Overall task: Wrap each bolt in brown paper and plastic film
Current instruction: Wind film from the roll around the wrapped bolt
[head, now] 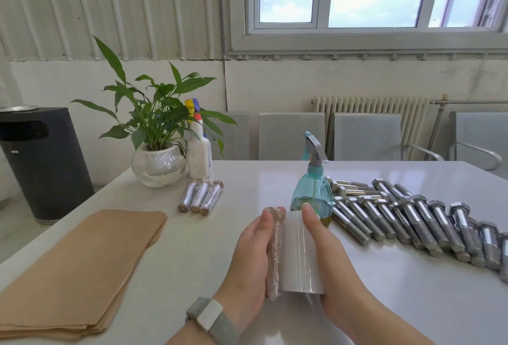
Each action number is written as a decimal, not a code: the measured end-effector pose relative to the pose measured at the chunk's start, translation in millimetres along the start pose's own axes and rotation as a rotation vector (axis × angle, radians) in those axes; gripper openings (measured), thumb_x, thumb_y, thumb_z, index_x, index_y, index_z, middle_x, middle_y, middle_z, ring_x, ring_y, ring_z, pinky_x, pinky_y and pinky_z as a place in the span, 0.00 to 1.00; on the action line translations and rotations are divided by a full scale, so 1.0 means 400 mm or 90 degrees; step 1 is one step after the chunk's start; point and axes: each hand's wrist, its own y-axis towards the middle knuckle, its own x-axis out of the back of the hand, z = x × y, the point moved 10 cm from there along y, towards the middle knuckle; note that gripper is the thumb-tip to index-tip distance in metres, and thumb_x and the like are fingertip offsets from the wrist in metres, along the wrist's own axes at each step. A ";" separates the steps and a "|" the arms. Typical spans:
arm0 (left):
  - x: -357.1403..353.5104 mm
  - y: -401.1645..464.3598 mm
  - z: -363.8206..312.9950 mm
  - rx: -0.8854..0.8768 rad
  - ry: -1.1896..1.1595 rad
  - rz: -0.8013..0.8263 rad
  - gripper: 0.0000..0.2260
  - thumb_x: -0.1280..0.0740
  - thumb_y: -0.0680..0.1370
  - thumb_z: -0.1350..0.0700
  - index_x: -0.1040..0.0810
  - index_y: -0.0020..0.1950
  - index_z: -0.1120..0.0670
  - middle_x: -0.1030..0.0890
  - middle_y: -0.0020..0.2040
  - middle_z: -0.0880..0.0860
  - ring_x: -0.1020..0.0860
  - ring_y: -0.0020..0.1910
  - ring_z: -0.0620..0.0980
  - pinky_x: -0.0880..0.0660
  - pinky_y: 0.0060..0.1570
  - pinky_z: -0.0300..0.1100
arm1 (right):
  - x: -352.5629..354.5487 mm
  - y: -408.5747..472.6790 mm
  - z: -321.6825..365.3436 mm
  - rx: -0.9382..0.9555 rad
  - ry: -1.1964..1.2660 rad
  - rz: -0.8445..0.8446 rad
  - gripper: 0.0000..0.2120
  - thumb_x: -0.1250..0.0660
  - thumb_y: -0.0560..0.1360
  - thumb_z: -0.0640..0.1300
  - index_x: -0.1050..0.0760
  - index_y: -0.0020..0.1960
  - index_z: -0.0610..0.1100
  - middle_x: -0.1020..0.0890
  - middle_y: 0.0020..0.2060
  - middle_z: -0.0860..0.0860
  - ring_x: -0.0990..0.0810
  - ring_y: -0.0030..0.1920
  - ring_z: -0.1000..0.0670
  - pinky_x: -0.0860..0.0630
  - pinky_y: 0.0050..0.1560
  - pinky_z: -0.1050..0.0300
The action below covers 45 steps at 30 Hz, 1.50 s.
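My left hand grips a bolt wrapped in brown paper, held upright above the white table, with clear film over it. Right beside it, my right hand holds the roll of plastic film, thumb on top. Film runs from the roll onto the bolt. Three finished wrapped bolts lie side by side near the plant. Several bare steel bolts lie in rows on the right. A stack of brown paper sheets lies at the left.
A teal spray bottle stands just behind my hands. A potted plant in a glass bowl and a white spray bottle stand at the table's back left. A dark bin is left of the table; grey chairs stand behind.
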 end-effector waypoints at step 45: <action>0.192 0.370 -0.122 0.010 1.288 -0.154 0.12 0.43 0.81 0.57 0.30 0.63 0.55 0.24 0.60 0.56 0.22 0.59 0.57 0.31 0.45 0.45 | 0.040 0.021 0.075 0.274 -0.218 -0.092 0.22 0.35 0.58 0.72 0.29 0.49 0.66 0.16 0.40 0.57 0.16 0.36 0.49 0.18 0.42 0.43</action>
